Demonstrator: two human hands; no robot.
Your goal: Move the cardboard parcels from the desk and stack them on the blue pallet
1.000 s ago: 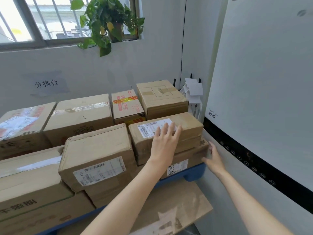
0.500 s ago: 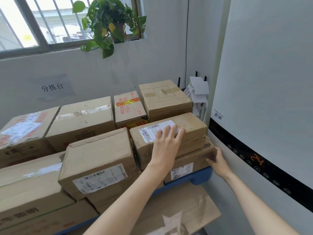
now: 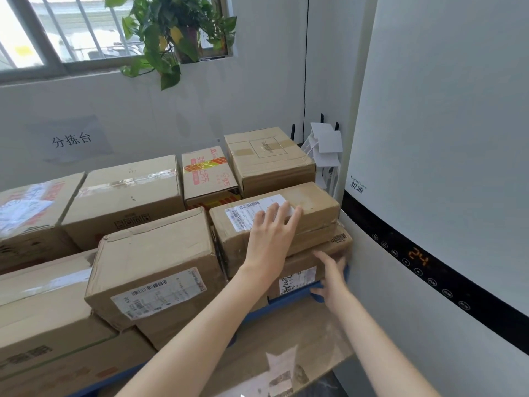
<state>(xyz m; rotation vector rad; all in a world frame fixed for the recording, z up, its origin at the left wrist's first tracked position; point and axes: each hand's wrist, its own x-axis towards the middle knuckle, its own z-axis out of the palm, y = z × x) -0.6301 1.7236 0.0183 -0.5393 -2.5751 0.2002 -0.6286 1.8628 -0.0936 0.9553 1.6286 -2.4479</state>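
Note:
Several cardboard parcels are stacked on the blue pallet, whose edge shows under the front row. My left hand lies flat, fingers apart, on the top parcel, a brown box with a white label at the stack's right end. Beneath it sits a lower parcel. My right hand wraps around that parcel's front right corner, thumb on the front face, fingers round the side, just above the pallet's corner. A larger labelled parcel stands touching the left of the top parcel.
A tall white appliance with a black control strip stands close on the right, leaving a narrow gap to the stack. More parcels fill the back row against the wall. A cardboard sheet lies below the pallet's edge. A plant hangs at the window.
My right hand slid from the lower parcel's right end to its front right corner. My left hand stayed flat on the top parcel. The view moved closer.

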